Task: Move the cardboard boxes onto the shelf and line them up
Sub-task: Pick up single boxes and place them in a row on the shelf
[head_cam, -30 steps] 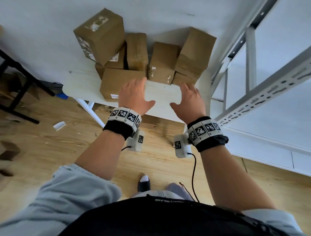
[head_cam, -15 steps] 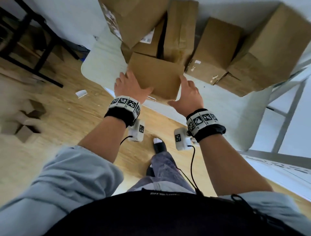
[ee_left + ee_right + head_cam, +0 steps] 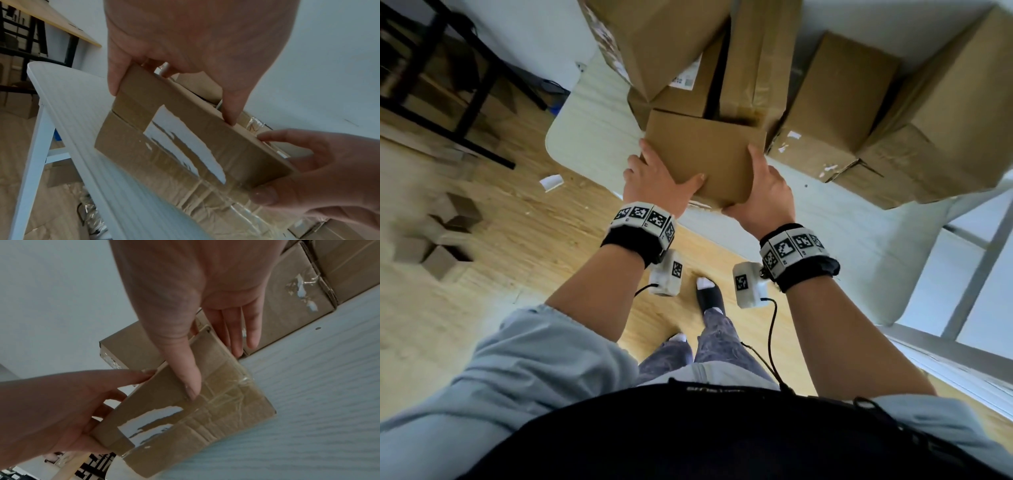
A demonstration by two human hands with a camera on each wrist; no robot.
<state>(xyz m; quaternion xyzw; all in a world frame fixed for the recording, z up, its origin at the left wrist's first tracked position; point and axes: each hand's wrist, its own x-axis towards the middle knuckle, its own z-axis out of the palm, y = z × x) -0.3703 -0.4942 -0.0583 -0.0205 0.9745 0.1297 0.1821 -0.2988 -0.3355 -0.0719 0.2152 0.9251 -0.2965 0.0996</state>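
Observation:
A flat brown cardboard box point(image 3: 702, 154) with a torn white label on its front face point(image 3: 185, 138) lies at the near edge of the white table point(image 3: 592, 137). My left hand point(image 3: 654, 185) grips its left end, thumb on top and fingers down the side point(image 3: 115, 78). At the right end my right hand point(image 3: 767, 195) holds it, thumb point(image 3: 189, 378) on the front face and fingers point(image 3: 236, 331) straight along the side. Whether the box is off the table I cannot tell. Several more cardboard boxes point(image 3: 835, 113) are piled behind it.
A large box point(image 3: 945, 120) fills the table's right side, and a tilted one point(image 3: 654, 41) leans over the pile at top left. The grey metal shelf frame point(image 3: 976, 274) stands right of the table. Small boxes point(image 3: 445, 233) lie on the wooden floor at left. A dark-framed desk point(image 3: 465, 85) stands far left.
Both hands went from hovering open over the table edge to gripping the ends of the flat box. The box now sits nearer the table's front edge.

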